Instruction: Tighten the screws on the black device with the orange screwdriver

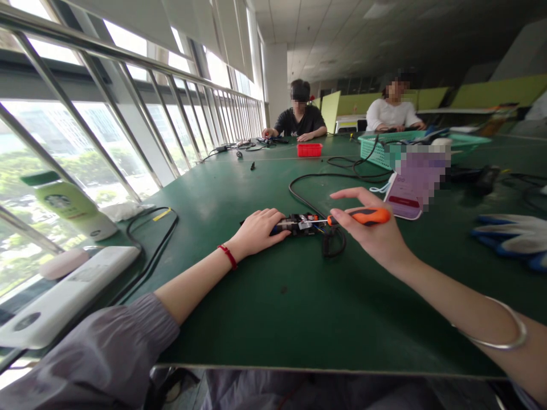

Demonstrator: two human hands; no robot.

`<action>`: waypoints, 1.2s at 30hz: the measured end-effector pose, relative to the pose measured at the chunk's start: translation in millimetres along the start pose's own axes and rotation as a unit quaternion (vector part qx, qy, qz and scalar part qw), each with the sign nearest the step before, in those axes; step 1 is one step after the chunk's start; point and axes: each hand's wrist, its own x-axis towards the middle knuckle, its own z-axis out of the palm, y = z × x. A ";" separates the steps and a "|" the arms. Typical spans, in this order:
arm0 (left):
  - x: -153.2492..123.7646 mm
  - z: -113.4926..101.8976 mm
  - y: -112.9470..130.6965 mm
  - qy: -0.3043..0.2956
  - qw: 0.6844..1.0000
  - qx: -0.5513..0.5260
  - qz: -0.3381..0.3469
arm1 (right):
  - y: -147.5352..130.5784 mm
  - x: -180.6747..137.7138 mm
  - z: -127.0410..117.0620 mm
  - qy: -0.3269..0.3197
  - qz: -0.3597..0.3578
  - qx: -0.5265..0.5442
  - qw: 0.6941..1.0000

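Note:
A small electronic device (299, 224) with exposed parts and a black cable lies on the green table (265, 296). My left hand (258, 230) rests palm down on its left end, pressing it against the table. My right hand (370, 228) grips an orange-handled screwdriver (361, 216), with the index finger stretched out above it. The screwdriver's shaft points left, its tip at the device's right part.
A red box (309, 150) and a green basket (384, 148) stand farther back, where two other people sit. A phone (408, 191) lies right of my hand, blue-white gloves (513, 236) at the far right. A power strip (64, 296) and a green bottle (74, 208) lie on the left sill.

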 end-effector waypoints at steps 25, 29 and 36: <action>-0.2 -1.1 1.6 -0.004 1.000 0.004 -0.008 | -3.0 -1.2 -1.5 0.050 -0.038 -0.006 0.998; -0.4 -1.1 1.5 -0.004 1.000 0.006 -0.006 | -1.8 -2.0 0.4 0.048 -0.068 0.007 0.996; -0.8 -0.7 0.9 -0.003 1.000 0.002 -0.005 | -0.1 0.4 1.2 0.077 -0.023 -0.009 0.997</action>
